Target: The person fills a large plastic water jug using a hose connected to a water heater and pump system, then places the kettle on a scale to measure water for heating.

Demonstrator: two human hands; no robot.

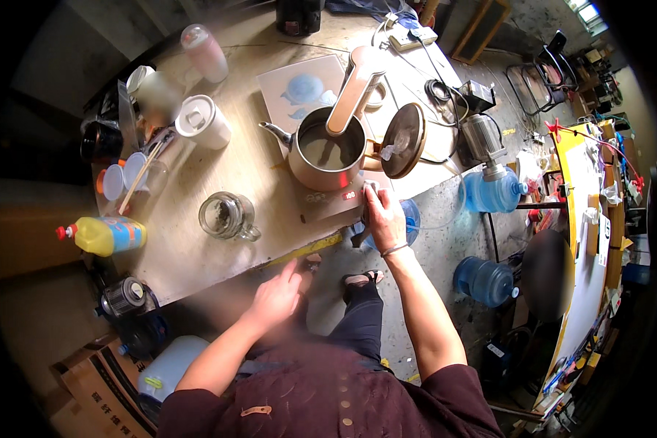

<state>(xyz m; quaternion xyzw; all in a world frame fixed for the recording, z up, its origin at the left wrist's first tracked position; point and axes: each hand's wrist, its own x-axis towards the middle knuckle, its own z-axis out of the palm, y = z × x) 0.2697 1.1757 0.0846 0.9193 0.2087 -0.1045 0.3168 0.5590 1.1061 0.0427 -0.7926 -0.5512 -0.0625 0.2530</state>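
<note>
A beige electric kettle [315, 169] sits on a base [327, 207] with a lit red display, its spout to the left. The round brown lid [404, 140] stands raised on the right. Above the kettle's mouth, a copper-coloured spout arm [352, 91] reaches in. My right hand [384, 219] is at the base's right front corner, fingers closed around something small and pale that they mostly hide. My left hand [276, 296] hangs in front of the table edge, index finger stretched out, holding nothing. Left of the base is a glass mug [227, 217].
On the table's left are a white lidded canister [203, 122], a pink-white bottle [204, 53], chopsticks [140, 175] and a yellow bottle [109, 235]. Cables [439, 89] run along the right edge. Blue water jugs [485, 281] stand on the floor to the right.
</note>
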